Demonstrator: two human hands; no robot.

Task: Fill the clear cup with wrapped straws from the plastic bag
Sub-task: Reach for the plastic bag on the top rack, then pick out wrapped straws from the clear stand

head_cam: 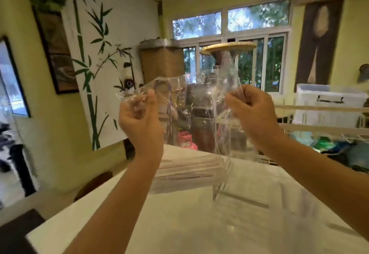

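Both hands were raised above a table covered in a white cloth. The left hand was closed, thumb against curled fingers, pinching one edge of the clear plastic bag. The right hand was likewise closed in a loose fist, gripping the opposite edge. The bag was stretched between the two hands at chest height (its film was crumpled and transparent, so the contents could not be determined).

On the table, directly below the hands, lay a bundle of wrapped straws, oriented roughly crosswise and resting flat on the cloth. Just beside the bundle's right end stood a clear, straight-walled container; whether this was the cup could not be confirmed, as its outline was faint.

A white storage bin sat at the far right, well apart from the hands.
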